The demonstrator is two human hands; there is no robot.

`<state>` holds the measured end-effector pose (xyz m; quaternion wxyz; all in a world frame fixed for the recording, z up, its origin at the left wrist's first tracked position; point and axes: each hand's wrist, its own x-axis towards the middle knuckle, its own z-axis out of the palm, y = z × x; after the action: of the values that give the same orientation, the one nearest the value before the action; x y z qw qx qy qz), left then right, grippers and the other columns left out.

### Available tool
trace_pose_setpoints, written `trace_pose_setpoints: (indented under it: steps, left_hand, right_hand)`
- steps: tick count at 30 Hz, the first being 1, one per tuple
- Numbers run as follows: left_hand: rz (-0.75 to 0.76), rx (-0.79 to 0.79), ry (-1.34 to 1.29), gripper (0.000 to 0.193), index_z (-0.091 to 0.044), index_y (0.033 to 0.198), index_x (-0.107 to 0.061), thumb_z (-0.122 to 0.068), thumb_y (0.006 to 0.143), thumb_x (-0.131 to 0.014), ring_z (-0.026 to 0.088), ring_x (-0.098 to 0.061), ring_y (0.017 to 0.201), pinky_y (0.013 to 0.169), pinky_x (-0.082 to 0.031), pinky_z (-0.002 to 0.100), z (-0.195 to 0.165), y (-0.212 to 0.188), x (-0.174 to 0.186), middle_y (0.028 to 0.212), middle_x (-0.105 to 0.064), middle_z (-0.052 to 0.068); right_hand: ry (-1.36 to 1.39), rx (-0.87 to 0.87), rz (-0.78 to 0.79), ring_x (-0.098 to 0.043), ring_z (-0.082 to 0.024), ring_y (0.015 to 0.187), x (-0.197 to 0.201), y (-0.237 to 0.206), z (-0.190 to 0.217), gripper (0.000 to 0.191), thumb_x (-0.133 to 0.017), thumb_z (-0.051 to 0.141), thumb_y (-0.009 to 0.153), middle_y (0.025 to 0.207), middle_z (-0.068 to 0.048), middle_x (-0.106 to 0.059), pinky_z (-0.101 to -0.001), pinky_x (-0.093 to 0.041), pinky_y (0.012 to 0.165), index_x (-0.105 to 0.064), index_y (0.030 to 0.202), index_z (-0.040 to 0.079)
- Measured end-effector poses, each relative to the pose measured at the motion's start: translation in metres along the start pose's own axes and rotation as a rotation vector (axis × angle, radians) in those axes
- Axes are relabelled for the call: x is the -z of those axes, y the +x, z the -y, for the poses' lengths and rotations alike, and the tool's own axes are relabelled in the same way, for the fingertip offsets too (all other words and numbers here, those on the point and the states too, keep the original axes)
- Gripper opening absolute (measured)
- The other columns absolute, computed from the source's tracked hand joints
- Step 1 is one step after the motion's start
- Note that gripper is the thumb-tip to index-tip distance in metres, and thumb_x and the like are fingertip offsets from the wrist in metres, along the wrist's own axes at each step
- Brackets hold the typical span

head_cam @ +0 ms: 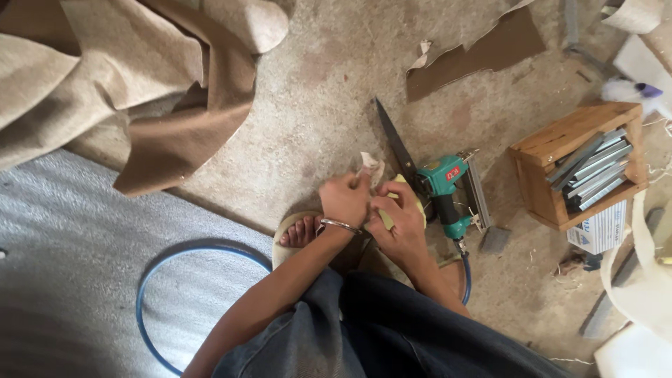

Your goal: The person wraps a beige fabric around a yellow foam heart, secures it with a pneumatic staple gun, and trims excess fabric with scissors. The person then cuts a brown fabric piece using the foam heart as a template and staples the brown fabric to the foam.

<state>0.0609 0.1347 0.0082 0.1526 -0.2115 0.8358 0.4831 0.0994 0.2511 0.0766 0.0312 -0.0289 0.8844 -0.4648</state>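
Beige scraps everywhere on this concrete floor (329,84), and from the head camera we're looking straight down at a person crouched over the work. Left hand (344,199), bangle on the wrist, pinches a small pale scrap of material (369,166) between the fingertips; right hand (400,222) closes around a yellowish foam-like piece (400,183) just beside it, both hands touching. Exactly how the two pieces join is hard to tell, the fingers cover it.

Just right of the hands lies a green pneumatic stapler (448,189), untouched, its blue air hose (164,308) looping round behind. A hand saw (394,143) lies alongside it. Staple strips fill the wooden box (560,140) further right. Tan felt fabric (126,77) is heaped upper left. By the look of it, the pieces are being lined up; nothing fastened yet.
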Motion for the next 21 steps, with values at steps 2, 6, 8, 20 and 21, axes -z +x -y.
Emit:
trace_pose_setpoints:
  steps: [2, 6, 8, 20, 21]
  left_hand:
    - [0.126, -0.096, 0.191, 0.042, -0.006, 0.067, -0.072, -0.040, 0.090, -0.068, 0.039, -0.065, 0.058, 0.060, -0.053, 0.049, -0.004, -0.001, -0.001, 0.064, -0.067, 0.018]
    - [0.298, -0.177, 0.273, 0.039, -0.011, 0.074, -0.076, -0.043, 0.092, -0.061, 0.044, -0.068, 0.066, 0.065, -0.055, 0.055, -0.013, 0.000, 0.001, 0.070, -0.070, 0.019]
    - [0.369, -0.225, 0.296, 0.042, -0.010, 0.073, -0.076, -0.044, 0.094, -0.061, 0.042, -0.069, 0.068, 0.066, -0.055, 0.054, -0.015, 0.002, 0.002, 0.072, -0.071, 0.018]
    - [0.300, -0.501, 0.232, 0.046, -0.009, 0.066, -0.069, -0.041, 0.098, -0.060, 0.037, -0.067, 0.062, 0.057, -0.053, 0.052, 0.004, -0.006, -0.008, 0.066, -0.069, 0.014]
    - [0.303, -0.491, 0.228, 0.045, -0.009, 0.066, -0.069, -0.040, 0.097, -0.060, 0.037, -0.067, 0.061, 0.057, -0.053, 0.052, 0.005, -0.008, -0.008, 0.066, -0.069, 0.014]
  right_hand:
    - [-0.064, -0.023, -0.078, -0.067, -0.031, 0.101, 0.001, -0.013, -0.007, 0.022, -0.071, 0.004, 0.083, 0.113, -0.015, -0.060, -0.0399, -0.057, 0.086, -0.065, 0.104, 0.005]
    - [-0.390, -0.160, -0.316, -0.062, -0.039, 0.112, 0.031, -0.038, -0.033, 0.038, -0.069, 0.003, 0.083, 0.119, -0.018, -0.060, -0.0470, -0.052, 0.100, -0.058, 0.119, 0.003]
    - [-0.523, -0.293, -0.304, -0.059, -0.042, 0.116, 0.043, -0.047, -0.045, 0.051, -0.072, 0.006, 0.081, 0.122, -0.022, -0.058, -0.0498, -0.049, 0.102, -0.051, 0.128, 0.002]
    - [-0.380, -0.786, 0.170, -0.071, -0.038, 0.090, 0.119, -0.015, -0.042, 0.054, -0.078, 0.021, 0.082, 0.098, -0.021, -0.073, -0.0461, -0.055, 0.081, -0.060, 0.129, 0.001]
    - [-0.252, -0.701, 0.192, -0.070, -0.034, 0.087, 0.133, -0.022, -0.029, 0.046, -0.075, 0.019, 0.082, 0.097, -0.019, -0.073, -0.0443, -0.056, 0.078, -0.065, 0.124, 0.002]
